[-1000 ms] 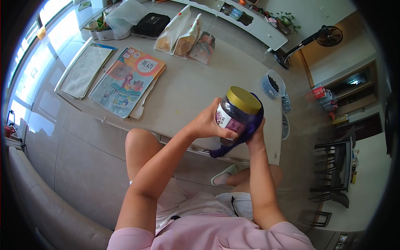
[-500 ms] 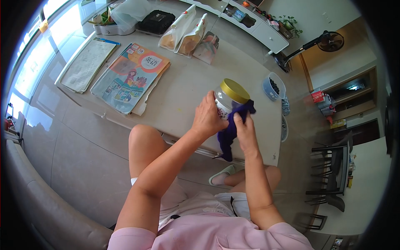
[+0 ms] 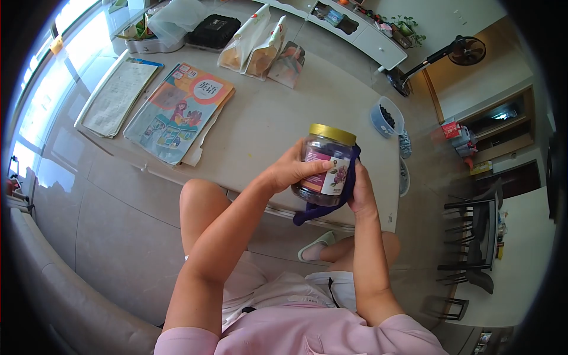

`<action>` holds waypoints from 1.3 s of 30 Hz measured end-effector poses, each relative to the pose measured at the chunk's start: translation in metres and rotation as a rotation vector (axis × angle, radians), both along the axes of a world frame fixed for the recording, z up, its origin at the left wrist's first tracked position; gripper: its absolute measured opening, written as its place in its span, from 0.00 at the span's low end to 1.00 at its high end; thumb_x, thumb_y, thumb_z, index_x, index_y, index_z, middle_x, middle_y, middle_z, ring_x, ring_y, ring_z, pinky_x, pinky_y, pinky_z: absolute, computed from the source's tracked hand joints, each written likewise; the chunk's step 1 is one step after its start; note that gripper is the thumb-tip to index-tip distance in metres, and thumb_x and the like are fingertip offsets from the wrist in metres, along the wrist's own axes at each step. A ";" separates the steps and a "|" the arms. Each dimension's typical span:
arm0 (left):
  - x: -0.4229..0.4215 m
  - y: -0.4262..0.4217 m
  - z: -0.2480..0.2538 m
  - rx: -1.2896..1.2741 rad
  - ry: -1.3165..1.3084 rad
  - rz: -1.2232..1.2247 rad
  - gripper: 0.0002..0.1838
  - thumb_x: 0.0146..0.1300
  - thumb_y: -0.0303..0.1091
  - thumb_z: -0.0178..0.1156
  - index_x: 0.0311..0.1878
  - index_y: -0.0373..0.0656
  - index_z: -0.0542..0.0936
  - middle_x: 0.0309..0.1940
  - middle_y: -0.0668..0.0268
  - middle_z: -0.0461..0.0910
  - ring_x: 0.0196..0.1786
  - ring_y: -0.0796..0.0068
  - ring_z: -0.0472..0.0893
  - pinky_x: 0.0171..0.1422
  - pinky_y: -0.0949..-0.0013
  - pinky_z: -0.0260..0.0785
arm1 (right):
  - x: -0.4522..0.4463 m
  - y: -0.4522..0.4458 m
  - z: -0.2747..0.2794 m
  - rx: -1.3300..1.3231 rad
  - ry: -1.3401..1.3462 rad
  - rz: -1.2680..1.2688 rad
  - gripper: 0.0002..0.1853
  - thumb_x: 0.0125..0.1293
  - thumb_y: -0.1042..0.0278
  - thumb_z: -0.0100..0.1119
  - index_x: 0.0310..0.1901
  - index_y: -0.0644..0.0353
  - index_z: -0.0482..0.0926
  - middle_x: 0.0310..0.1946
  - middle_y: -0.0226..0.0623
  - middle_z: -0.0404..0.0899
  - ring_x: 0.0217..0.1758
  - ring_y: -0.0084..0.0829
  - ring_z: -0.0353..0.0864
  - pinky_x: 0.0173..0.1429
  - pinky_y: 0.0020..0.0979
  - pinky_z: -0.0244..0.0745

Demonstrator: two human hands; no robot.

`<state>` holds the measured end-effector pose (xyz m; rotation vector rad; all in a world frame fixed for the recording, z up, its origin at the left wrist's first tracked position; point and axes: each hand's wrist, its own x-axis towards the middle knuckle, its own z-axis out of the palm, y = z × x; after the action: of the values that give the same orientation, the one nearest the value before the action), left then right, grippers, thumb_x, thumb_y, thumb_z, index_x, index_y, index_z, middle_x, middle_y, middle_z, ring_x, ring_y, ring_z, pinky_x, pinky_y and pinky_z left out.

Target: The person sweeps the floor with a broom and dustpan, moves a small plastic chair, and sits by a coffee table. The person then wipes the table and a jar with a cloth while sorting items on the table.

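A clear plastic jar [image 3: 316, 190] with a yellow lid [image 3: 333, 134] and a printed flower label is held up over the table's front edge, slightly tilted. Around its left side wraps my left hand [image 3: 290, 168], thumb lying across the label and the other fingers hidden behind. Against the jar's right side, my right hand [image 3: 362, 190] presses a dark purple cloth [image 3: 353, 171]; most of its fingers are out of sight behind cloth and jar. A loose end of the cloth hangs below the jar's base. Dark contents show through the jar's lower wall.
On the pale table [image 3: 260, 130] lie workbooks [image 3: 180, 112] and a stack of papers [image 3: 115, 97]. Toward the back stand paper bags [image 3: 254, 47], a card [image 3: 288, 65] and a black box [image 3: 213, 31]. At the right edge sits a tub of dark pieces [image 3: 387, 117]. A fan [image 3: 467, 51] stands beyond.
The jar has been turned so its label faces me, and it sits more upright and a little lower. My right hand and the cloth have shifted to the jar's right side.
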<state>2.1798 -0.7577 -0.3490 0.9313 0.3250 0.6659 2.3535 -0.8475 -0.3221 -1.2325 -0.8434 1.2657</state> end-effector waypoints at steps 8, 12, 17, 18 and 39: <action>0.004 -0.010 -0.002 0.712 0.608 0.603 0.57 0.35 0.46 0.76 0.66 0.32 0.54 0.57 0.41 0.66 0.60 0.47 0.68 0.63 0.57 0.65 | -0.040 -0.003 0.013 0.129 -0.944 -0.181 0.17 0.65 0.58 0.57 0.45 0.67 0.75 0.40 0.51 0.77 0.42 0.45 0.80 0.48 0.39 0.73; -0.002 -0.008 0.003 0.650 0.592 0.608 0.58 0.35 0.46 0.77 0.66 0.33 0.54 0.54 0.45 0.69 0.58 0.50 0.71 0.61 0.59 0.66 | -0.057 -0.006 0.017 0.260 -0.993 -0.198 0.21 0.66 0.56 0.57 0.50 0.68 0.73 0.44 0.49 0.75 0.48 0.44 0.78 0.52 0.38 0.72; 0.002 -0.004 -0.005 0.393 0.148 0.417 0.54 0.39 0.45 0.77 0.65 0.33 0.56 0.49 0.54 0.73 0.53 0.61 0.75 0.58 0.63 0.69 | -0.042 0.015 0.024 0.239 -0.520 -0.204 0.23 0.69 0.57 0.51 0.59 0.64 0.68 0.50 0.40 0.74 0.56 0.36 0.74 0.59 0.32 0.67; 0.001 -0.002 -0.002 0.358 0.091 0.370 0.52 0.41 0.45 0.77 0.64 0.33 0.58 0.48 0.55 0.74 0.52 0.64 0.76 0.58 0.64 0.70 | -0.035 0.018 0.024 0.165 -0.341 -0.181 0.23 0.69 0.56 0.50 0.59 0.63 0.68 0.50 0.39 0.74 0.55 0.35 0.74 0.58 0.31 0.67; 0.018 -0.003 -0.011 0.622 0.287 0.840 0.61 0.34 0.47 0.78 0.67 0.34 0.50 0.58 0.48 0.65 0.62 0.55 0.69 0.66 0.60 0.62 | -0.051 -0.010 -0.023 0.055 0.793 -0.122 0.28 0.71 0.44 0.41 0.60 0.59 0.69 0.57 0.42 0.74 0.59 0.38 0.74 0.65 0.42 0.69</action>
<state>2.1977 -0.7611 -0.3602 1.5014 0.8137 1.4579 2.3020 -0.8577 -0.3452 -0.6236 -0.2165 1.4556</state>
